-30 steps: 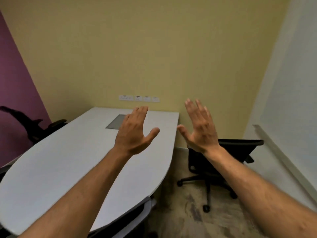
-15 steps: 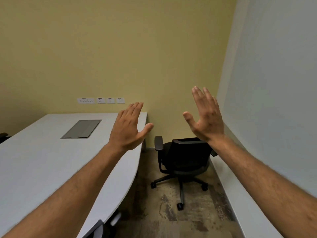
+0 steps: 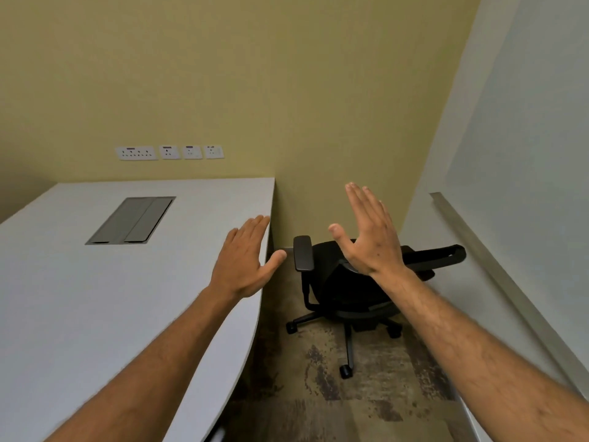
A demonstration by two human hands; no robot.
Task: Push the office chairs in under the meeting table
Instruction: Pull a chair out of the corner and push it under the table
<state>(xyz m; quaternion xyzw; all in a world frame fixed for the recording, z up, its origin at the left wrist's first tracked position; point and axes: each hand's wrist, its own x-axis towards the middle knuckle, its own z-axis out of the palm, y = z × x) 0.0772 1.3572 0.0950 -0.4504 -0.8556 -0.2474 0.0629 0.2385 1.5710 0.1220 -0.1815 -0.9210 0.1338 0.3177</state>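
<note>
A black office chair [image 3: 353, 295] on castors stands on the floor in the far right corner, out from the table's right edge, its backrest turned toward the right wall. The white meeting table [image 3: 95, 298] fills the left half of the view. My left hand [image 3: 243, 261] is raised flat over the table's right edge, fingers apart, holding nothing. My right hand [image 3: 369, 232] is held up in front of the chair, palm forward and empty, hiding part of the backrest. Neither hand touches the chair.
A grey cable hatch [image 3: 132, 220] is set into the tabletop. Wall sockets [image 3: 169, 152] sit on the yellow wall behind. A white wall with a grey rail [image 3: 497, 272] runs close along the right. Patterned carpet [image 3: 318, 403] lies between table and wall.
The view has come closer to the corner chair and tilted down. Both hands have dropped lower in the frame and stay spread and empty.
</note>
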